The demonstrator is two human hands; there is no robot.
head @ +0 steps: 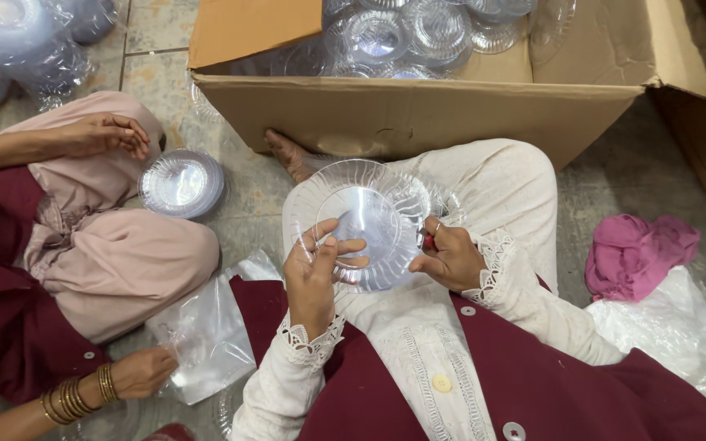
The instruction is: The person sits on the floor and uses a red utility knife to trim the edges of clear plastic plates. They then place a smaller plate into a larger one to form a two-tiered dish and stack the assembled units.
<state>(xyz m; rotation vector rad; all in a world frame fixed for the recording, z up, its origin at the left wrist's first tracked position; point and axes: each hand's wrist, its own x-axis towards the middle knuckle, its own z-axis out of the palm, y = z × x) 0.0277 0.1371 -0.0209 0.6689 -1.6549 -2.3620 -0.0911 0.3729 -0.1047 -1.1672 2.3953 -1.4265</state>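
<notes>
The clear plastic plate between the left hand and right hand is glossy with a ribbed rim, like the plates in the matt brown cardboard box, beside crinkly see-through plastic bags, a soft pink cloth and dull mottled floor tiles.

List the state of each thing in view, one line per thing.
clear plastic plate: held up over the lap, in both hands.
left hand: gripping the plate's near-left rim.
right hand: gripping the plate's right rim.
cardboard box: open, flaps out, clear plates inside.
stack of plates: on the floor.
pink cloth: crumpled.
plastic bag: held by a co-worker's hand.
</notes>
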